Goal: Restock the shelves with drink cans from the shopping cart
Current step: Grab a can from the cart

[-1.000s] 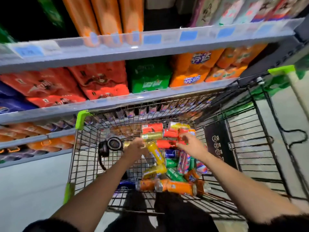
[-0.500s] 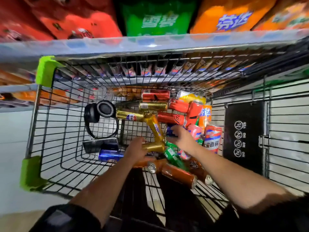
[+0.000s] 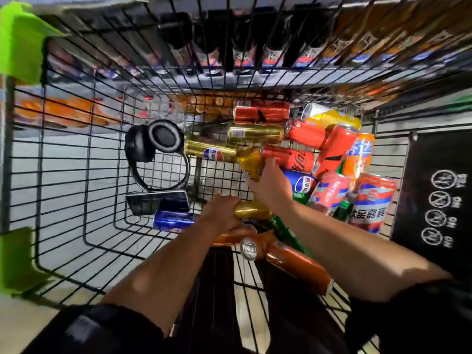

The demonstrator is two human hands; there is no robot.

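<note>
Because the cans lay jumbled on their sides toward the right half of the shopping cart (image 3: 76,226), we had both arms reaching down into the basket at once, one hand to a can. Our left hand (image 3: 221,215) was curled over the end of a gold can (image 3: 252,210) lying flat just to its right, fingers wrapped round it as though to lift it clear; directly below that hand an orange can (image 3: 293,261) pressed against our wrist side, its silver top turned up toward us. Our right hand (image 3: 272,186) sat just beyond and to the right of the left, fingers folded around the lower part of a second gold can (image 3: 251,162) that slanted away from the palm; how firmly it was held we could not tell, since the fingertips were hidden behind the can. Past the right hand's knuckles lay a red cola can (image 3: 291,157), and tight against its right edge a blue can (image 3: 304,185). Well to the left of both hands rested black headphones (image 3: 155,144) and a phone (image 3: 158,201), kept apart from the stock, we judged, so they would not be scooped up. Nothing had reached the shelves yet; this looked like the picking step.
</note>
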